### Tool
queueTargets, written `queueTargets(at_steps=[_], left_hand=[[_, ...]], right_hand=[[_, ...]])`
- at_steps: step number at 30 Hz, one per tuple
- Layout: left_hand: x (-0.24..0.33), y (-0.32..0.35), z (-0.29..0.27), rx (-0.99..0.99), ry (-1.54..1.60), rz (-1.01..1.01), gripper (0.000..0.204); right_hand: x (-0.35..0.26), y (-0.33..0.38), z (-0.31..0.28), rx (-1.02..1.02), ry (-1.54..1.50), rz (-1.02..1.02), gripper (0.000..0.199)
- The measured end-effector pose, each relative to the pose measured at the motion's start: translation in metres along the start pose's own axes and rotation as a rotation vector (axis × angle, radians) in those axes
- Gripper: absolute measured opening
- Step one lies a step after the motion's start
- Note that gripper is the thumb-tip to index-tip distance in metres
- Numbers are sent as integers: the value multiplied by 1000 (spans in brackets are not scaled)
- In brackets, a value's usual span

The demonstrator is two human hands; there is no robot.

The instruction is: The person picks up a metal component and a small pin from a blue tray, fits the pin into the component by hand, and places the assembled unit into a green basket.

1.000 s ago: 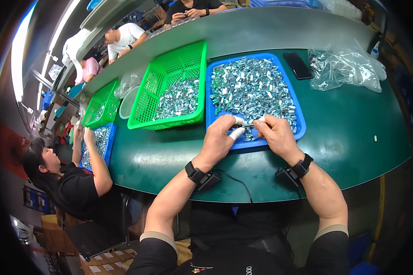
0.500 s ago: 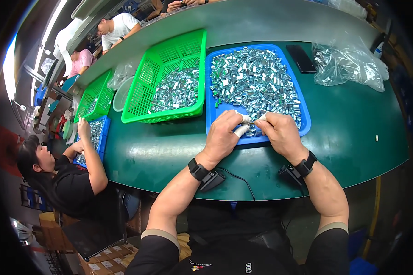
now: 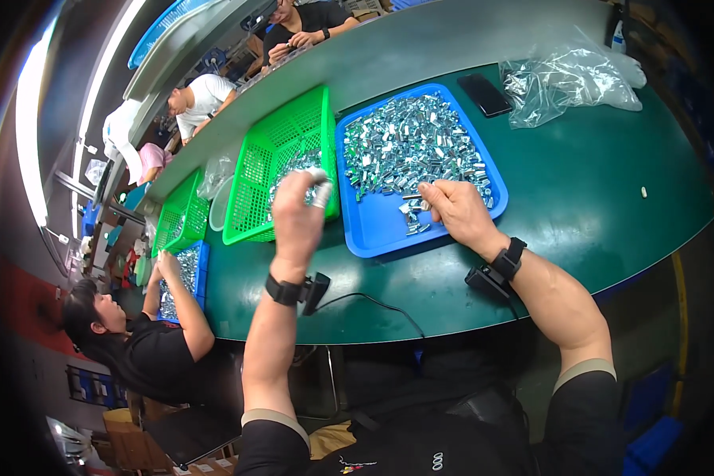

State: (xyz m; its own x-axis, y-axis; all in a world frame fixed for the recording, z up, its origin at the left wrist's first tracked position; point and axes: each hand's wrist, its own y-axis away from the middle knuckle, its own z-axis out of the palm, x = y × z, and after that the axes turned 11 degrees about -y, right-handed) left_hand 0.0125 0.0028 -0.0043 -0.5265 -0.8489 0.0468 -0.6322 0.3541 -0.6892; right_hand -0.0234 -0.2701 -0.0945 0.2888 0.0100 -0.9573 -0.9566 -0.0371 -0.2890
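Note:
My left hand, with white wraps on its fingertips, is above the near right side of a green perforated basket. Motion smears its fingers, and whether anything is between them cannot be made out. Small shiny metal pieces lie in the basket. Over the near part of a blue tray, my right hand is closed, with thumb and finger pinched on a small metal piece. Many similar metal pieces are heaped in the tray's far part. Several loose ones lie below my right hand.
A black phone and a clear plastic bag lie beyond the tray on the green table. A cable crosses the near edge. At left, a co-worker handles pieces beside another green basket.
My left hand has left the tray's near edge and moved left over the green basket. My right hand stays at the tray, now apart from the left. The view has shifted.

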Motion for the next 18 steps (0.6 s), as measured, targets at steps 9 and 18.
queueTargets(at_steps=[9, 18], left_hand=[[34, 6, 62, -423, -53, 127, 23], [30, 19, 86, -516, 18, 59, 21]], right_hand=[[4, 1, -1, 28, -60, -24, 50], [1, 3, -2, 11, -23, 20, 48]])
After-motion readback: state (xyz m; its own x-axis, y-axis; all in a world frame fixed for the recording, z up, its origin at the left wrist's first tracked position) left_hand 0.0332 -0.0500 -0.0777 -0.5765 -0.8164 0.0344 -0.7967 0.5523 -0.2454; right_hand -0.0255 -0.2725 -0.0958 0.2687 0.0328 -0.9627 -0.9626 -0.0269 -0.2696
